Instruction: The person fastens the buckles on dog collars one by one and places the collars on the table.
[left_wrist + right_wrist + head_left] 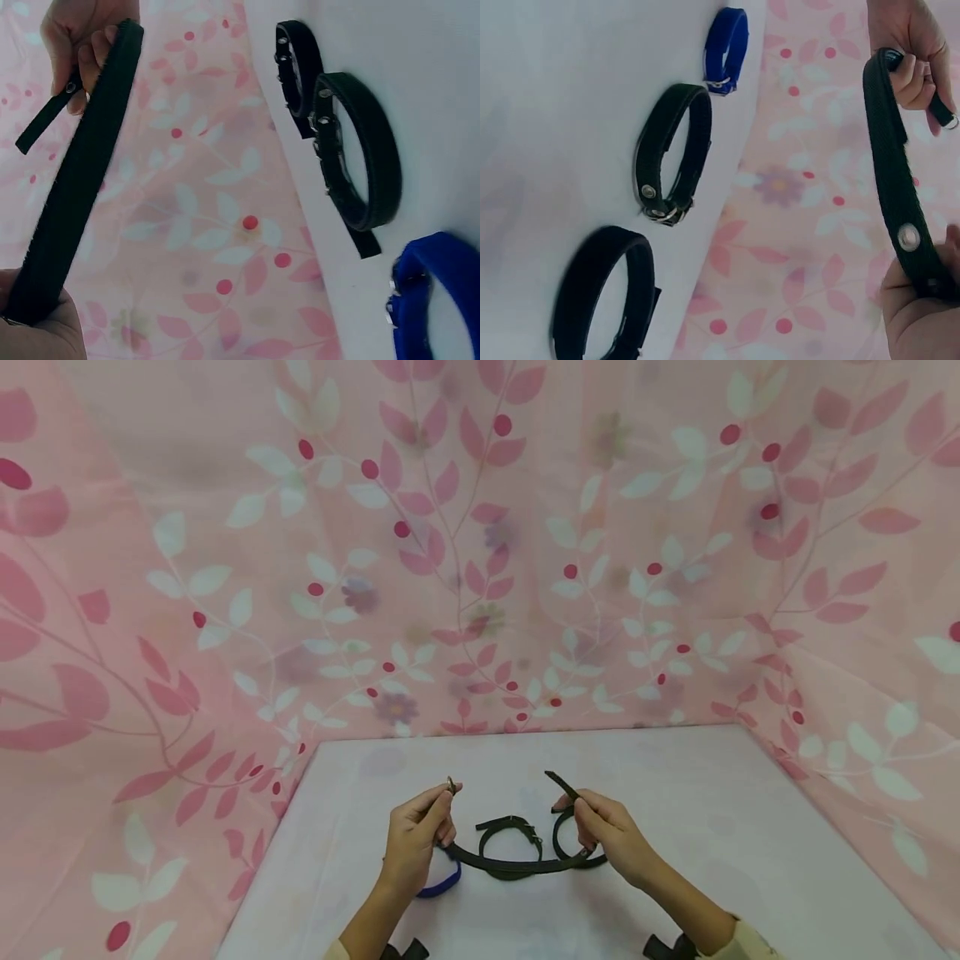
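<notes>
An unfastened dark green collar (517, 865) hangs in a shallow curve between both hands, over the table. My left hand (418, 835) pinches its one end, where a metal ring pokes up past the thumb. Toward the other end, my right hand (611, 831) grips the strap, and the narrow tip sticks out beyond the fingers. A metal eyelet (909, 237) shows on the strap near the right hand in the right wrist view. Behind it on the table stand three buckled collars in a row: a blue collar (450, 259), a dark green buckled collar (386, 157) and a black collar (592, 277).
The white table (360, 777) carries the row of collars close to the hands. Pink leaf-patterned cloth (480, 568) hangs behind and at both sides of it. Two dark objects (671, 947) show at the near edge, beside the wrists.
</notes>
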Motion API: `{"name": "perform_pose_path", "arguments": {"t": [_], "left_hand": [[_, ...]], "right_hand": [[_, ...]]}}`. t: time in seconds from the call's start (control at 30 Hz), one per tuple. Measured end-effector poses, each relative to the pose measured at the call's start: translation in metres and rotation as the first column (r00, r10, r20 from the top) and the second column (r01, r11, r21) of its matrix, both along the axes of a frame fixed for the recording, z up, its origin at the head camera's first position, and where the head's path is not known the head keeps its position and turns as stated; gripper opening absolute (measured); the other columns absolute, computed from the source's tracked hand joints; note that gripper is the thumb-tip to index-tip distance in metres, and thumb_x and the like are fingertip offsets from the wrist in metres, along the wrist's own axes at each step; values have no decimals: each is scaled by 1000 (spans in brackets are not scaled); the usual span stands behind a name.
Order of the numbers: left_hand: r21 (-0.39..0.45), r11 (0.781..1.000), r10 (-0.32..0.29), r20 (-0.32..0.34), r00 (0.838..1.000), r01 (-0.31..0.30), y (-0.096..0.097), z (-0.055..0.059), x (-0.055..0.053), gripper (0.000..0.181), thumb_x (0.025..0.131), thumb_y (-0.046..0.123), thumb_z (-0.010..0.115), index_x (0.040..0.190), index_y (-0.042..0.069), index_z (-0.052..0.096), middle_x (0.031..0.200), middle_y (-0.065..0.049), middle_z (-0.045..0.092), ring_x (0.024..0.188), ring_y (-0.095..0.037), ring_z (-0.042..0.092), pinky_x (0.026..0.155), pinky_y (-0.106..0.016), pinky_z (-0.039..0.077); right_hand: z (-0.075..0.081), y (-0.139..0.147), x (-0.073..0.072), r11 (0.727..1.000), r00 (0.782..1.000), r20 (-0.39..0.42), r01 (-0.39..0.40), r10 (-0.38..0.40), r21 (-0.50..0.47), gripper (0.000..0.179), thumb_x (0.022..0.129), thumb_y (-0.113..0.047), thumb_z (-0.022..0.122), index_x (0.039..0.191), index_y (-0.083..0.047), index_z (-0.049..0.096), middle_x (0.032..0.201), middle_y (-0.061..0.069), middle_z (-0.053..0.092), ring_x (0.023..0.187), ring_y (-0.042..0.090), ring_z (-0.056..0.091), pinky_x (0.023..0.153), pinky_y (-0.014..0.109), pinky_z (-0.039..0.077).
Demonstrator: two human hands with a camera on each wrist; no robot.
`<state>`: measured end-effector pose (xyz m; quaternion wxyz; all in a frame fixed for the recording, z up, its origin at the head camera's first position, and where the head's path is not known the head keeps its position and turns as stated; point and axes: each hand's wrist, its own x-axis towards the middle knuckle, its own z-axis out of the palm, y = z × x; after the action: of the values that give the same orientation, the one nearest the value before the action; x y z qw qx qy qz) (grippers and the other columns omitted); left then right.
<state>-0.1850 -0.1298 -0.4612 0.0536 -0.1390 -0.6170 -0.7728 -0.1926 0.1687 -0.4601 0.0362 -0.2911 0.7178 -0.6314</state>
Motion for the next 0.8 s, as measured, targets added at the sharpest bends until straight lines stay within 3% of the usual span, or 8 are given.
{"name": "perform_pose_path", "arguments": {"t": [0.1, 0.2, 0.3, 0.37, 0.47, 0.63, 0.8], "left_hand": [[-36, 999, -11, -39, 999, 10, 2, 6, 2, 32, 101, 15, 56, 118, -11, 63, 73, 3, 53, 56, -6, 42, 53, -21, 45], [-62, 998, -16, -58, 998, 13, 4, 11, 3, 30, 102, 14, 55, 117, -11, 63, 71, 2, 51, 56, -6, 42, 53, -21, 45], [-85, 996, -30, -54, 998, 25, 4, 12, 4, 30, 102, 13, 54, 118, -12, 62, 71, 2, 51, 56, -6, 44, 53, -22, 46], [-89, 996, -33, -47, 998, 28, 6, 12, 4, 31, 102, 14, 55, 118, -12, 62, 72, 2, 51, 56, -7, 44, 53, -21, 47], [-81, 997, -18, -48, 999, 14, 8, 11, 2, 32, 102, 15, 56, 118, -12, 62, 73, 1, 53, 56, -7, 44, 53, -21, 46], [-91, 996, -28, -70, 997, 21, 12, 9, 1, 29, 101, 12, 55, 117, -12, 62, 72, 1, 53, 56, -7, 45, 54, -22, 47], [-141, 989, -62, -66, 996, 52, 11, 9, 1, 29, 101, 12, 55, 115, -11, 63, 75, 1, 53, 57, -6, 48, 54, -22, 48]], "right_hand": [[0, 2, 2, 998, 998, -28, -58, 58, 22, 30, 108, -8, 32, 116, 8, 56, 67, 20, 40, 60, 34, 46, 57, 33, 52], [1, 2, 4, 997, 998, -7, -56, 56, 55, 35, 109, -13, 29, 119, 5, 58, 69, 21, 38, 60, 31, 48, 60, 34, 55], [1, 2, 6, 996, 1000, -22, -9, 11, 86, 36, 109, -15, 30, 118, 2, 60, 68, 21, 40, 59, 29, 49, 57, 32, 53], [0, 2, 6, 995, 997, -75, 36, -29, 98, 30, 108, -11, 34, 116, 0, 61, 66, 20, 42, 56, 29, 48, 54, 31, 52], [-1, 1, 4, 982, 970, -217, 137, -107, 129, 20, 104, -5, 45, 114, -6, 62, 63, 10, 47, 51, 17, 46, 48, 25, 47], [-2, -3, 0, 946, 897, -401, 273, -184, 177, 18, 99, -5, 56, 113, -12, 64, 66, -11, 44, 56, -5, 33, 48, 17, 35], [-2, -6, 0, 939, 882, -437, 284, -177, 194, 21, 96, 1, 59, 116, -7, 60, 65, -9, 46, 55, -6, 32, 47, 15, 32]]}}
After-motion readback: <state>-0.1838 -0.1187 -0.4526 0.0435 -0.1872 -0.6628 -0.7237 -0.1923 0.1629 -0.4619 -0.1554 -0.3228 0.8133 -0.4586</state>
